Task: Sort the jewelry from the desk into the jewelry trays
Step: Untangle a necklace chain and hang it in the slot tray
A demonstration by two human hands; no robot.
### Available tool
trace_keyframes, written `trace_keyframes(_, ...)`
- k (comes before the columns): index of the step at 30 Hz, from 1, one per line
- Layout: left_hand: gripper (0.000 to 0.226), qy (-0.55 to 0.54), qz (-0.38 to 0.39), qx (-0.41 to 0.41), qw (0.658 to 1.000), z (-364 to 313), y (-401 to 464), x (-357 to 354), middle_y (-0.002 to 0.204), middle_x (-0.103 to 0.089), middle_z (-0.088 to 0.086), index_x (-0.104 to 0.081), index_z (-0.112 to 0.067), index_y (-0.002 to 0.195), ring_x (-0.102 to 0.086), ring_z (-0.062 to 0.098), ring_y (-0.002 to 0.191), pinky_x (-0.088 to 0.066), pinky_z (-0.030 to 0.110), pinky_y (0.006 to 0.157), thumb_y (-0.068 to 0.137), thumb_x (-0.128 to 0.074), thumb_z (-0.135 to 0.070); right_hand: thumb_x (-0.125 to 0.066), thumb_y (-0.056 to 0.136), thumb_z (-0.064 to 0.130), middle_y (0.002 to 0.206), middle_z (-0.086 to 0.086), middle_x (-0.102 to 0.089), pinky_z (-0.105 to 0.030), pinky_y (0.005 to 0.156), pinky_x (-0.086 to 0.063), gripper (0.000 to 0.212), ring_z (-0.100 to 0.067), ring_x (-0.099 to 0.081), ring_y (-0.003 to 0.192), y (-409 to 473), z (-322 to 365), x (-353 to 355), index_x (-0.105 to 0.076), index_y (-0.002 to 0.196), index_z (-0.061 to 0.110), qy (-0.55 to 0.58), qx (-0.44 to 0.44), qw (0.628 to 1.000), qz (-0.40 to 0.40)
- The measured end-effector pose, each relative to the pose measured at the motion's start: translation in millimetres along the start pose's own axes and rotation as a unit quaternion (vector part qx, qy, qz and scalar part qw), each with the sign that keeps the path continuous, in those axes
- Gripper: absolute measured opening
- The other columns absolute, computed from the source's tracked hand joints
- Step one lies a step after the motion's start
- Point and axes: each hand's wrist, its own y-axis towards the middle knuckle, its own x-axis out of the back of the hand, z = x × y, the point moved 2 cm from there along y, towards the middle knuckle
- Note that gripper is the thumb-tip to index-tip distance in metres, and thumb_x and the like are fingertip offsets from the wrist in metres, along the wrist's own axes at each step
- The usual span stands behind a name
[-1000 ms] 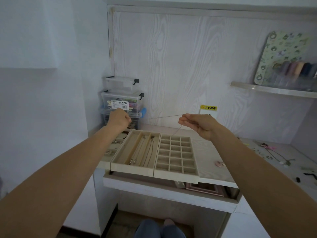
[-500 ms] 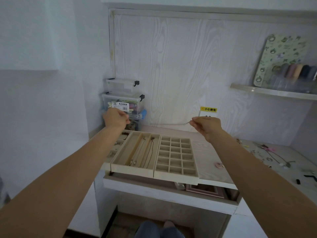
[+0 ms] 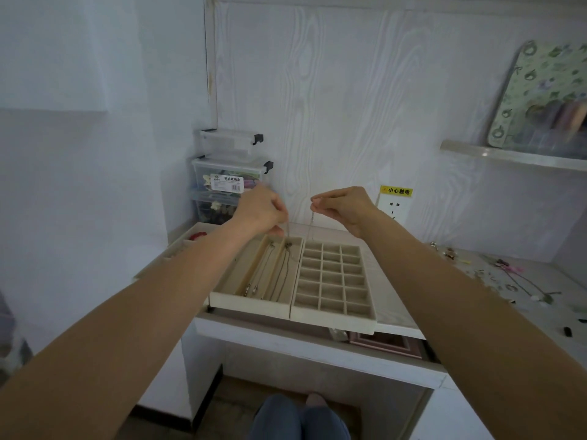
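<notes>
Fingers (image 3: 279,211) of both hands pinch a chain (image 3: 312,222) above the trays (image 3: 254,304). Boxes (image 3: 228,173) stand behind the left hand (image 3: 260,211); a socket (image 3: 394,206) beside the right hand (image 3: 343,208)

I count two hands, left (image 3: 263,211) and right (image 3: 344,208). Below them sit two jewelry trays: long-slot tray (image 3: 222,295), grid tray (image 3: 333,319). Behind the left hand, three stacked clear boxes (image 3: 228,166).

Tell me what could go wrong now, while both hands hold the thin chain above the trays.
1. The chain hangs near the necklaces already in the long-slot tray; it may tangle with them.
2. It sags over the edge shared with the grid tray and may land across both trays.
</notes>
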Motion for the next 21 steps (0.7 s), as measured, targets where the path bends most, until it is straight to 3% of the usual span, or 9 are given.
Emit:
trace_keyframes(7, 0.006, 0.031, 0.070, 0.049, 0.996, 13, 3, 0, 0.073, -0.064, 0.009, -0.068, 0.003, 0.085, -0.058, 0.003, 0.038, -0.047, 0.011, 0.041, 0.079, -0.070, 0.002, -0.063, 0.080, -0.013, 0.108, -0.031, -0.062, -0.017, 0.071, -0.057, 0.027, -0.020, -0.065, 0.075, 11, -12, -12, -0.060, 0.106, -0.017, 0.005, 0.001, 1.000, -0.004)
trace_keyframes(11, 0.014, 0.141, 0.186, 0.114, 0.966, 29, -3, -14, 0.077, -0.066, 0.012, -0.073, -0.002, 0.090, -0.052, 0.015, 0.062, -0.031, 0.017, 0.044, 0.079, -0.073, -0.011, -0.062, 0.081, -0.013, 0.107, -0.030, -0.062, -0.019, 0.076, -0.056, 0.027, -0.019, -0.064, 0.075, 9, -18, -13, -0.060, 0.107, -0.017, 0.007, -0.003, 1.000, -0.011)
trace_keyframes(17, 0.024, 0.197, 0.247, 0.142, 0.938, 41, -15, -26, 0.053, -0.062, -0.010, -0.071, 0.000, 0.100, -0.041, 0.008, 0.055, -0.029, 0.014, 0.043, 0.083, -0.069, -0.017, -0.062, 0.082, -0.010, 0.084, -0.015, -0.065, -0.020, 0.076, -0.056, 0.027, -0.019, -0.065, 0.075, 6, -14, -10, -0.060, 0.108, -0.016, 0.022, 0.019, 0.999, -0.019)
trace_keyframes(21, 0.018, 0.235, 0.260, 0.138, 0.927, 45, -21, -33, 0.050, -0.061, -0.014, -0.071, -0.003, 0.101, -0.042, 0.008, 0.056, -0.033, 0.015, 0.051, 0.085, -0.065, -0.009, -0.062, 0.083, -0.010, 0.083, -0.015, -0.064, -0.020, 0.076, -0.056, 0.026, -0.020, -0.065, 0.075, 3, -11, -9, -0.060, 0.108, -0.016, 0.028, 0.037, 0.999, -0.023)
